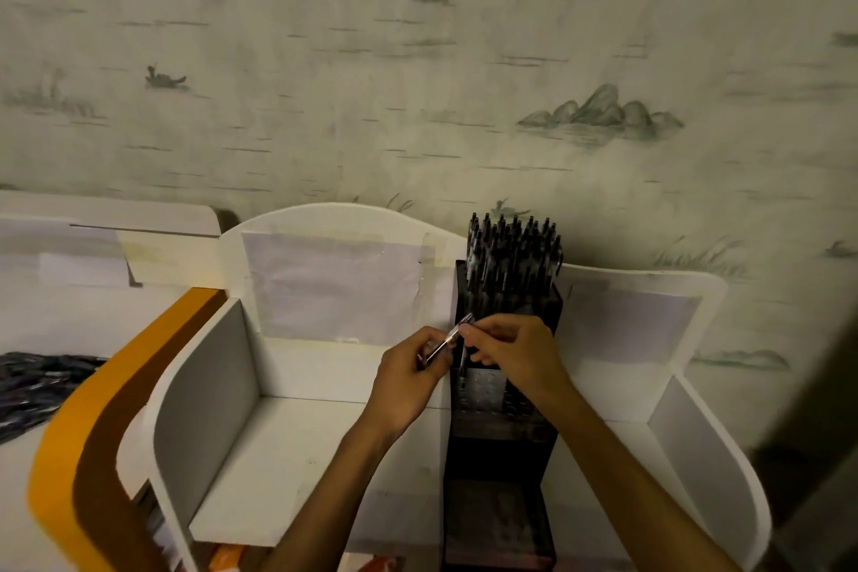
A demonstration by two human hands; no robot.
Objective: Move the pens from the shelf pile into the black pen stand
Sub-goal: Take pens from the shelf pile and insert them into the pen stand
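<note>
A black pen stand stands between two white shelf bays, its back rows packed with several dark pens. My left hand grips a pen that slants up to the right, just left of the stand. My right hand hovers over the stand's front holes, and its fingertips pinch the pen's upper end. A pile of dark pens lies on the surface at the far left.
A white shelf unit with upright dividers runs across the middle. An orange curved panel stands at its left. Patterned wallpaper fills the background. A dark shape edges the right side.
</note>
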